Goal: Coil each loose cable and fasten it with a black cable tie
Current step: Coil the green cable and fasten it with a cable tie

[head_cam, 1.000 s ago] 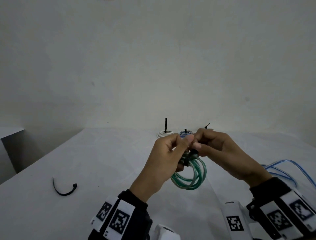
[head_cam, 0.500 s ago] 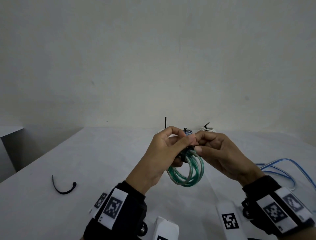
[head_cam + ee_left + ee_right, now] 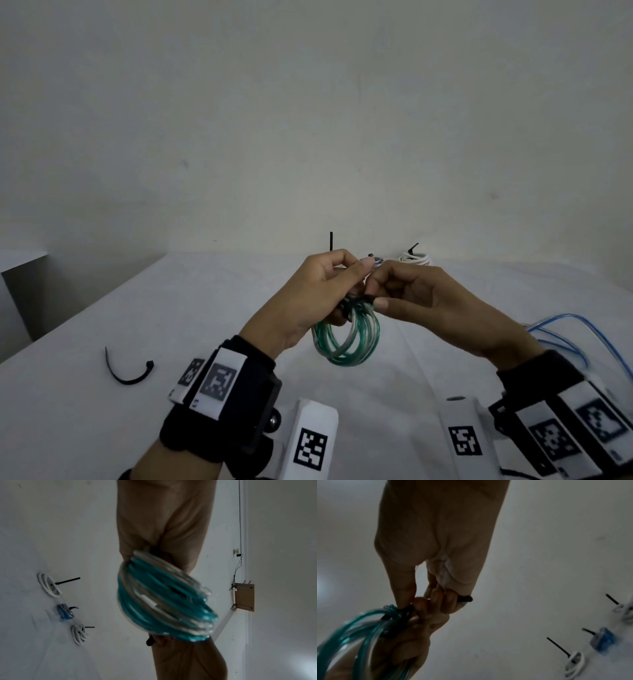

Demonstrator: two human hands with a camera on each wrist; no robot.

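Green coil hangs above the bench, gripped at its top by the left hand; the right hand pinches the black tie wrapped round it.

My head camera looks forward and down over my table toward the wall. Each wrist camera looks along its own hand from very near, tipped sideways. All three share the green coil between my fingers and the tied coils at the far edge.
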